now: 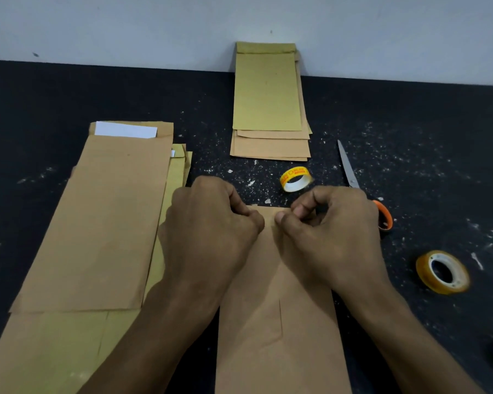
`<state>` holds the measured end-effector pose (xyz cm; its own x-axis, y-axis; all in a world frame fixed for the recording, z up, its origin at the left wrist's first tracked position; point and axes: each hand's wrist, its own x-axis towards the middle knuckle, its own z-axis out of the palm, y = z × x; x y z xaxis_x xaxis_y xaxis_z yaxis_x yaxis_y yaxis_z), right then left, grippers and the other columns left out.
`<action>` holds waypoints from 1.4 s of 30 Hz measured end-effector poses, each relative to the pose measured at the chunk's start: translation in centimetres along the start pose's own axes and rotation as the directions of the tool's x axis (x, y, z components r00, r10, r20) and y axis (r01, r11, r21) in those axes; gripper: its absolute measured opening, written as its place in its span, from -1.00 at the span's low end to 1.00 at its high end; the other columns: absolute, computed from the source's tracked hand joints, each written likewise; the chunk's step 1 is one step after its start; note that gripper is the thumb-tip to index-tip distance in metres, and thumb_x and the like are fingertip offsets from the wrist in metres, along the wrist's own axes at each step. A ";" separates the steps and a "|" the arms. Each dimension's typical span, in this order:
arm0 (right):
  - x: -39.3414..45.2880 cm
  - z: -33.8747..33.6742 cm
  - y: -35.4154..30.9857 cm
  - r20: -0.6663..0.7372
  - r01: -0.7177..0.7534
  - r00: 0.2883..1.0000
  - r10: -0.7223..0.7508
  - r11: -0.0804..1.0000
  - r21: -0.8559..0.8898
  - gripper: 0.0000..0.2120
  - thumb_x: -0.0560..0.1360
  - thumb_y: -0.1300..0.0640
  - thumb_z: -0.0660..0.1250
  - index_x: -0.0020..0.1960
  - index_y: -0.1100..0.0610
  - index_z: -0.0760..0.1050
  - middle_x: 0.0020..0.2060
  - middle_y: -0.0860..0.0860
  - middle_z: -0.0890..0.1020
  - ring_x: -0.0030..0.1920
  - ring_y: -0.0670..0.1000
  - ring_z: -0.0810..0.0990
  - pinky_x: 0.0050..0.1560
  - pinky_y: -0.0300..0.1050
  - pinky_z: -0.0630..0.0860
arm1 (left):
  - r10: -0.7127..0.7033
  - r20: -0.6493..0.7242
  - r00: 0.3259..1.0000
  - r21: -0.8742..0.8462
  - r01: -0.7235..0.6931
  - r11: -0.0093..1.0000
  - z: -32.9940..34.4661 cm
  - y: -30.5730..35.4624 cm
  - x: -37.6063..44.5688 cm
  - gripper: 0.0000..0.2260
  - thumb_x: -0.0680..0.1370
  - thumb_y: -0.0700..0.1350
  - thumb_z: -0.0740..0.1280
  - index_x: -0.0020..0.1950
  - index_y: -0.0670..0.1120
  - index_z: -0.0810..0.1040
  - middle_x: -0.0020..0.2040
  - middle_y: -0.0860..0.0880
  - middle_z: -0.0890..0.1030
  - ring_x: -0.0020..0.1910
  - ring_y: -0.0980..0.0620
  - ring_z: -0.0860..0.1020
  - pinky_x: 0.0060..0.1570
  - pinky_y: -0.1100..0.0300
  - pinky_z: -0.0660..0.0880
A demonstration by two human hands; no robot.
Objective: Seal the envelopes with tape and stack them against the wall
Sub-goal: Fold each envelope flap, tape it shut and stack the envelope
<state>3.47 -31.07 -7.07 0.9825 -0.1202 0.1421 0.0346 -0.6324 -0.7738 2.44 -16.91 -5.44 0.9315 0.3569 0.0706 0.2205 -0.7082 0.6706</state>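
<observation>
A brown envelope (276, 322) lies lengthwise in front of me on the dark table. My left hand (211, 226) and my right hand (328, 231) sit side by side at its far end, fingers curled, thumbs and fingertips pinching the folded flap. A pile of open envelopes (103, 223) lies to the left, white paper showing at the top of one. A stack of closed envelopes (268, 103) leans against the white wall (125, 27). A roll of clear tape (441, 273) lies to the right, and a nearly empty yellow tape ring (295, 179) lies beyond my hands.
Scissors (350, 172) with orange handles lie right of my right hand, blades pointing to the wall. The black table (424, 137) is speckled with white flecks. An orange object shows at the right edge, low down.
</observation>
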 end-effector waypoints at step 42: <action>0.4 -2.2 -0.6 0.107 -0.218 0.971 0.212 0.975 0.045 -0.87 0.45 0.34 0.44 -0.26 0.29 0.54 -0.57 0.09 0.60 -0.58 0.00 0.61 -0.53 -0.21 0.56 | 0.078 0.015 0.997 -0.070 -0.076 0.995 -0.6 -1.9 0.5 -0.84 0.44 -0.13 0.53 -0.21 0.01 0.57 -0.35 0.09 0.55 -0.30 0.11 0.53 -0.31 0.31 0.37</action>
<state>3.42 -32.46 -5.19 0.9813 -0.1688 -0.0922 -0.1720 -0.5557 -0.8134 2.33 -15.04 -6.27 0.9502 0.2913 0.1111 0.1278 -0.6890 0.7134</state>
